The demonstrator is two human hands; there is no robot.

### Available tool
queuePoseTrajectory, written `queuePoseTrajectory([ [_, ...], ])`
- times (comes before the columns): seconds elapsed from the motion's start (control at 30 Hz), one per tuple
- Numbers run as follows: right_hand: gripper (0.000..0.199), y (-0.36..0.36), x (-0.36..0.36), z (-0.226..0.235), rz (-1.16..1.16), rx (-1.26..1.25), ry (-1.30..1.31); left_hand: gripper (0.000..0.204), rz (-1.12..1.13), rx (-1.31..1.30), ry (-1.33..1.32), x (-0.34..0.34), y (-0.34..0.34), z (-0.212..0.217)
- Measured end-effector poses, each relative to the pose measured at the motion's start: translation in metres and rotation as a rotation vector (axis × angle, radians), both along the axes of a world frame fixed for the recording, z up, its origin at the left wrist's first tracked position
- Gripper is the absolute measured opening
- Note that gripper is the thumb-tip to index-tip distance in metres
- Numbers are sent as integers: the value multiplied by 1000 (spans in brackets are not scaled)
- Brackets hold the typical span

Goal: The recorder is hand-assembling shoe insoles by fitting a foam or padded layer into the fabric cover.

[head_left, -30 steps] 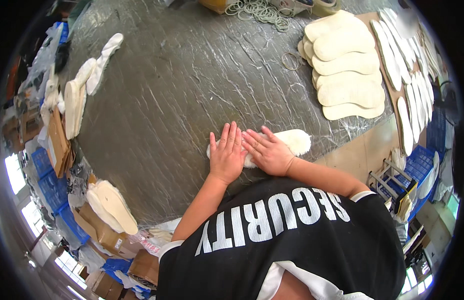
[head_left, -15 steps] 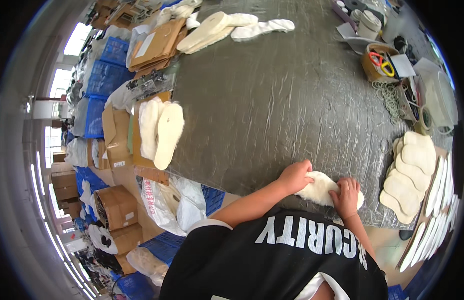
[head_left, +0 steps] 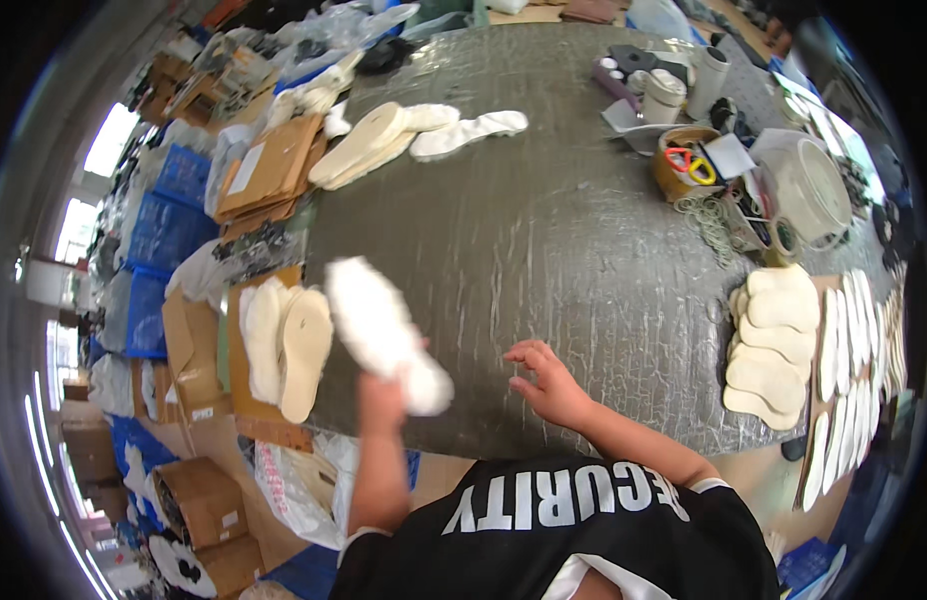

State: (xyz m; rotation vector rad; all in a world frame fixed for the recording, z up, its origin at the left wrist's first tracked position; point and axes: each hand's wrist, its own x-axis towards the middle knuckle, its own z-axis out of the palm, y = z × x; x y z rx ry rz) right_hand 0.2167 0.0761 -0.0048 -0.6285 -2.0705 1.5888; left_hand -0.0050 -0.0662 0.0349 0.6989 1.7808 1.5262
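Observation:
In my left hand (head_left: 384, 400) is a white fleecy insole (head_left: 369, 315), gripped near its narrower end and blurred by motion. It is held over the left part of the table, fleece side showing. My right hand (head_left: 552, 385) hovers over the table's near middle with its fingers apart and nothing in them. Left of the held insole, on a cardboard piece at the table's edge, lie a cream insole (head_left: 307, 355) and a fluffy white insole (head_left: 262, 335) side by side. A pile of cream insoles (head_left: 774, 350) lies at the right edge.
The dark, wrinkled tabletop (head_left: 504, 260) spreads ahead. More insoles (head_left: 369, 145) lie at the far left, beside stacked brown cardboard (head_left: 269, 170). Far right stand a box with scissors (head_left: 689, 165), a white cup (head_left: 664, 95) and a clear tub (head_left: 809, 190). Blue crates (head_left: 169, 225) stand left.
The insole has gone from both hands at the near right to my left hand alone, over the table's left side. My right hand has let go and moved left. The whole view has shifted.

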Motion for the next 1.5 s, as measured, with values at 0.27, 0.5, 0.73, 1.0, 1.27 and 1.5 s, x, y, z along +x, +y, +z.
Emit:
queuePoseTrajectory([
  [0.27,20,4,96,-51,-241,34,-405,92,272,-1061,1180,-172,-71,32],
  [0.5,30,14,163,-71,-544,664,-670,43,-243,-341,1344,-114,148,-44],
  [0.73,38,9,167,-86,-631,611,-719,26,-439,-216,1270,-59,357,-92],
  [1.0,39,11,168,-80,-620,610,-743,23,-333,-634,1593,-98,473,-102],
  [1.27,40,1,160,-68,-615,582,-748,15,-535,-123,1416,-85,402,-128],
  [1.5,37,8,164,-77,-647,587,-752,11,-1083,325,955,16,204,-93],
])
